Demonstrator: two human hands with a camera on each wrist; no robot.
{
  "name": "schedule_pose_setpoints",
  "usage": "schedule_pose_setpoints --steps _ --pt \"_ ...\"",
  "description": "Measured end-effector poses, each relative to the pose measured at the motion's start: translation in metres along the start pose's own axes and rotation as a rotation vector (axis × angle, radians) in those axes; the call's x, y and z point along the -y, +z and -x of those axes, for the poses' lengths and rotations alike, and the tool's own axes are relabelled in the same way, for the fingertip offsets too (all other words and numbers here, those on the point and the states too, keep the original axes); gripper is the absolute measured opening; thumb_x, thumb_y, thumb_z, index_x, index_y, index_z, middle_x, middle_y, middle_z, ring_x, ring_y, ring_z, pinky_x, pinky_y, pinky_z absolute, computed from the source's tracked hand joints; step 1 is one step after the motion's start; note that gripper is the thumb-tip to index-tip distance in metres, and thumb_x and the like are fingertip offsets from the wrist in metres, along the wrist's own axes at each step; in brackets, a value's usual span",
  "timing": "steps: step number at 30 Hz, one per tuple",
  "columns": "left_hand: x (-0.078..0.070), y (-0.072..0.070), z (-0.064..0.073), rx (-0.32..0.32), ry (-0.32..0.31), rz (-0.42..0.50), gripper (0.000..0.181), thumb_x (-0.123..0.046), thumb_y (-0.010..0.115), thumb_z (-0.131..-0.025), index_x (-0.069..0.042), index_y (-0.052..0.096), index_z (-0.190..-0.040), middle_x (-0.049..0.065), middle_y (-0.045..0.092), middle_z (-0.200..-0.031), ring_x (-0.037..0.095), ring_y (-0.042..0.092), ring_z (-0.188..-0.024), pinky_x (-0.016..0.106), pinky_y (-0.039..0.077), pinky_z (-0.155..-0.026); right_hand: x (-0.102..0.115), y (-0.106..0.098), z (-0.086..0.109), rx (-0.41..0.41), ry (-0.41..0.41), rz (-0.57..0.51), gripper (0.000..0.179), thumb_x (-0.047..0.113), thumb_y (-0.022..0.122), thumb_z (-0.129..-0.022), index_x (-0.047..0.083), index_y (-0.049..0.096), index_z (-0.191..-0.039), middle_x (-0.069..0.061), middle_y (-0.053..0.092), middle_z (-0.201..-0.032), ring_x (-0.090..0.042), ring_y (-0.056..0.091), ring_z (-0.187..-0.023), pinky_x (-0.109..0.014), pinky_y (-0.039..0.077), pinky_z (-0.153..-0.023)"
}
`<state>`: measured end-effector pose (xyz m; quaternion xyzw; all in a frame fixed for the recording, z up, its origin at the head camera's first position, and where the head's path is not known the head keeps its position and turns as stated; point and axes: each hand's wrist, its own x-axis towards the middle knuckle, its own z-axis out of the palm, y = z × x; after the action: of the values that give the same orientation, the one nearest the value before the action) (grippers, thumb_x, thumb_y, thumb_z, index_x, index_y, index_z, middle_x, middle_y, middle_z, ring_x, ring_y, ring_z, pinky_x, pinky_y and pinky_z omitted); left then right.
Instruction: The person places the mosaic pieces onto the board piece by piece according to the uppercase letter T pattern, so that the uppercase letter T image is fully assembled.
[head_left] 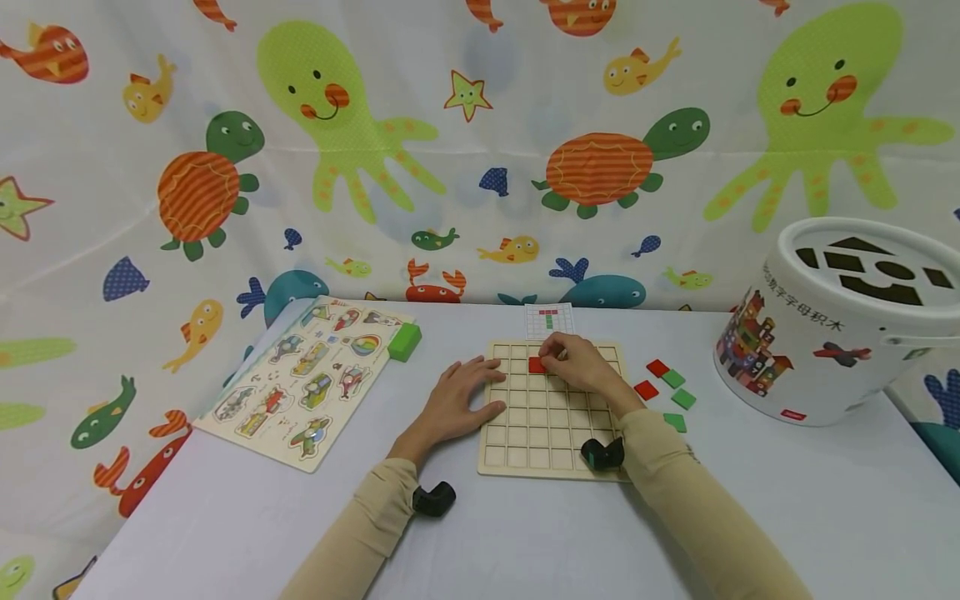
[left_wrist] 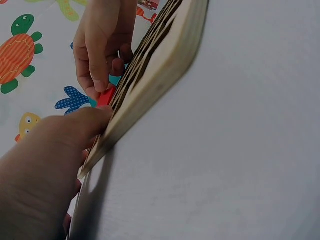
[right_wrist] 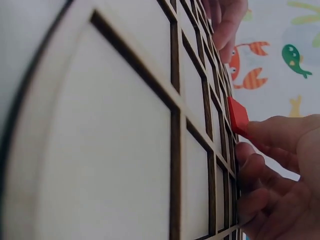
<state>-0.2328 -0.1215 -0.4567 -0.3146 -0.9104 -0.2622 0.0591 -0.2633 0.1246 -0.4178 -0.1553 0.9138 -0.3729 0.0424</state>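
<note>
A wooden grid board (head_left: 517, 433) with square cells lies flat on the table. Near its far side my right hand (head_left: 576, 363) pinches a red square tile (right_wrist: 238, 116) between thumb and fingertip, right at the grid. My left hand (head_left: 454, 403) rests at the board's left edge, its fingers spread and fairly straight, the thumb (left_wrist: 95, 119) over the rim. Behind the board lies a small printed grid card (head_left: 548, 321) with red and green squares. Red tiles (head_left: 646, 389) and green tiles (head_left: 683, 399) lie loose to the right of the board.
A picture puzzle board (head_left: 288, 425) lies on the left, with a green block (head_left: 404, 342) by its far right edge. At the right stands a white lidded bucket (head_left: 817, 350). A patterned cloth (head_left: 450, 183) hangs behind the table. Each wrist wears a black camera (head_left: 434, 499).
</note>
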Motion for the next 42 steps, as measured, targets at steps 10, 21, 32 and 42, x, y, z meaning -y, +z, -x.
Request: schedule_pose_setpoints --steps 10,21,32,42 --pt "0.002 0.001 0.001 -0.012 0.008 0.008 0.041 -0.038 0.063 -0.088 -0.018 0.059 -0.123 0.003 0.049 -0.142 0.027 0.036 -0.139 0.055 0.020 -0.114 0.005 -0.001 0.001 0.044 0.039 0.063 0.018 0.018 0.057 -0.093 0.007 0.065 -0.104 -0.007 0.063 -0.094 -0.019 0.055 -0.083 -0.033 0.046 -0.074" --pt "0.001 0.002 0.003 -0.009 0.001 0.027 0.041 -0.040 0.062 -0.088 -0.019 0.059 -0.123 0.003 0.049 -0.143 0.028 0.035 -0.139 0.055 0.020 -0.114 0.004 -0.008 0.013 0.069 0.001 0.024 0.022 0.020 0.054 -0.095 0.007 0.063 -0.110 -0.009 0.064 -0.101 -0.023 0.060 -0.093 -0.039 0.051 -0.083" --pt "0.001 0.000 0.001 -0.019 0.014 0.021 0.041 -0.037 0.064 -0.087 -0.017 0.059 -0.122 0.004 0.049 -0.142 0.029 0.036 -0.139 0.055 0.021 -0.113 -0.003 -0.027 0.034 0.000 -0.010 0.036 0.022 0.020 0.054 -0.095 0.006 0.062 -0.110 -0.010 0.065 -0.104 -0.024 0.060 -0.094 -0.041 0.050 -0.084" --pt "0.000 0.000 0.001 -0.009 0.005 0.027 0.041 -0.038 0.063 -0.087 -0.018 0.059 -0.123 0.003 0.048 -0.143 0.028 0.035 -0.140 0.054 0.020 -0.114 -0.026 -0.055 0.059 -0.050 0.011 0.078 0.023 0.018 0.054 -0.096 0.004 0.061 -0.113 -0.013 0.065 -0.104 -0.026 0.060 -0.094 -0.041 0.049 -0.081"
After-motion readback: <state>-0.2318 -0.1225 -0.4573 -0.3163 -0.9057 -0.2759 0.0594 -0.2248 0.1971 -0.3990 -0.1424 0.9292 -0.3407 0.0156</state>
